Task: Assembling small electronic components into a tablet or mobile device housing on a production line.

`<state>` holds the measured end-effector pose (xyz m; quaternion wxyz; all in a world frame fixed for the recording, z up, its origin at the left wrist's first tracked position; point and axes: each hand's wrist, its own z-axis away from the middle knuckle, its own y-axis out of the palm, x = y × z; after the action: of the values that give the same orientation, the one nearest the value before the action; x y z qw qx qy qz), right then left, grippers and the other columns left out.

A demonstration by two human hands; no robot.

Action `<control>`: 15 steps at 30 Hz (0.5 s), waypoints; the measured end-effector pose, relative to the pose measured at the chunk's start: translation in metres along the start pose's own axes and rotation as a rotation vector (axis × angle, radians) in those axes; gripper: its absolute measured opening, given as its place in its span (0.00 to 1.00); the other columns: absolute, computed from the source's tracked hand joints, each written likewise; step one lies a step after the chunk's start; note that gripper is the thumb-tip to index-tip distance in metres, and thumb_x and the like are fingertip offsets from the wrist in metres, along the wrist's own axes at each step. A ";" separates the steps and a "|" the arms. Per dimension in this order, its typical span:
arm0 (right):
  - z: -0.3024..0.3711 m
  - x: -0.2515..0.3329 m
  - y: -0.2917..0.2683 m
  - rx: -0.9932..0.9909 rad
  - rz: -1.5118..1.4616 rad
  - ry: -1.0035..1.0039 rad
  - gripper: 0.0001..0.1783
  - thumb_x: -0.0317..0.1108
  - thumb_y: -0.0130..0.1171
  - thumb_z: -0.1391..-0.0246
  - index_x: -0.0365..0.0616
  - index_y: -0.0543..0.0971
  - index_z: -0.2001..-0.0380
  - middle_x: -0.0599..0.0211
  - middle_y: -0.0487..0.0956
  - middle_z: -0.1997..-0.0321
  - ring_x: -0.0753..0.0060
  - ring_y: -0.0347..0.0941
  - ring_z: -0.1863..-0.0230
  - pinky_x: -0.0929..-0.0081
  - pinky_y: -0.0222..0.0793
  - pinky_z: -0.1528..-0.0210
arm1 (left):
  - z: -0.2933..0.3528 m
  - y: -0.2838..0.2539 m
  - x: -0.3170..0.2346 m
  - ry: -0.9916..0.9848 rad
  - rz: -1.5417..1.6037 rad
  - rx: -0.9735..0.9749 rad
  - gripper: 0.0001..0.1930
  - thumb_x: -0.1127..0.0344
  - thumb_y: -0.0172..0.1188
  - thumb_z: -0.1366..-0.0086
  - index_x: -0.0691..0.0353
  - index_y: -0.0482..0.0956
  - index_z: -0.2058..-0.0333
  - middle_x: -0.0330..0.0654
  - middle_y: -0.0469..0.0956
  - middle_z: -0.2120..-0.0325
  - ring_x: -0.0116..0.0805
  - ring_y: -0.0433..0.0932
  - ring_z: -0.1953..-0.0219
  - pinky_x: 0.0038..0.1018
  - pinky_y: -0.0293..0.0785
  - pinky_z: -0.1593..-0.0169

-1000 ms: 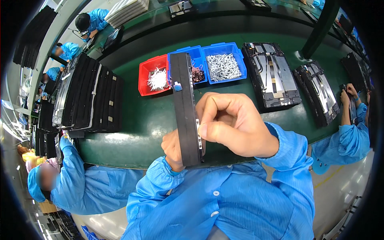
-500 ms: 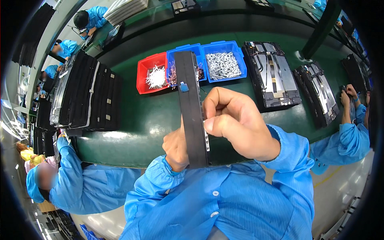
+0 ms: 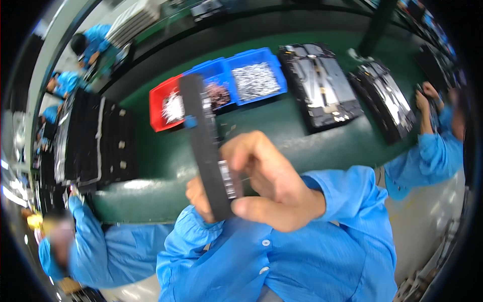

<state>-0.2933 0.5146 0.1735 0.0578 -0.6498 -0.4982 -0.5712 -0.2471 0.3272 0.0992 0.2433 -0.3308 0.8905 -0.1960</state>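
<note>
A long black slab-shaped unit [image 3: 204, 151] stands nearly upright before me, narrow side facing up, blurred by motion. A small blue tab [image 3: 190, 122] sticks to it, and a row of pale metal parts shows along its right side. My left hand [image 3: 200, 199] grips it from the left; most of those fingers are hidden behind it. My right hand [image 3: 274, 186] is at its right side, fingers bent against it and thumb near the lower end. Beyond it sit a red bin [image 3: 157, 108] of white pieces, a blue bin [image 3: 221, 68] of reddish-brown pieces and another blue bin [image 3: 279, 68] of silvery pieces.
Black units are stacked on the green table [image 3: 166, 196] at left. Two more flat units [image 3: 322, 85] [image 3: 387, 100] lie at right, near a dark post [image 3: 378, 30]. A co-worker in blue [image 3: 108, 246] sits close on my left, another person's sleeve [image 3: 420, 156] on my right.
The slab and both hands have shifted left in view, as has the whole scene. My right thumb and fingers have spread from a pinch, the thumb now lower along the slab.
</note>
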 end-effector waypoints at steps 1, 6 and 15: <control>-0.006 -0.005 -0.011 0.066 0.016 -0.061 0.26 0.27 0.64 0.43 0.42 0.62 0.48 0.60 0.67 0.47 0.72 0.64 0.48 0.69 0.61 0.42 | 0.007 0.003 0.002 0.014 0.036 0.007 0.17 0.74 0.69 0.49 0.70 0.83 0.58 0.47 0.85 0.67 0.38 0.86 0.72 0.27 0.80 0.71; -0.003 0.048 -0.080 -0.228 1.175 -0.376 0.26 0.36 0.67 0.41 0.35 0.72 0.44 0.56 0.77 0.49 0.68 0.73 0.51 0.70 0.70 0.49 | -0.032 0.012 -0.027 -0.657 0.523 -0.607 0.19 0.70 0.59 0.38 0.73 0.76 0.49 0.53 0.80 0.57 0.41 0.81 0.55 0.36 0.78 0.49; 0.056 0.065 -0.146 -0.681 0.533 -0.041 0.30 0.32 0.60 0.34 0.28 0.67 0.34 0.54 0.75 0.37 0.70 0.71 0.38 0.72 0.64 0.34 | -0.111 0.077 -0.001 -1.042 0.740 0.357 0.27 0.56 0.63 0.33 0.67 0.69 0.42 0.46 0.80 0.66 0.30 0.81 0.68 0.30 0.78 0.64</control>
<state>-0.3689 0.6610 0.1338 -0.0244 -0.7490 -0.0973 -0.6549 -0.3471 0.4028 0.1495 0.7444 -0.0094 0.6650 -0.0586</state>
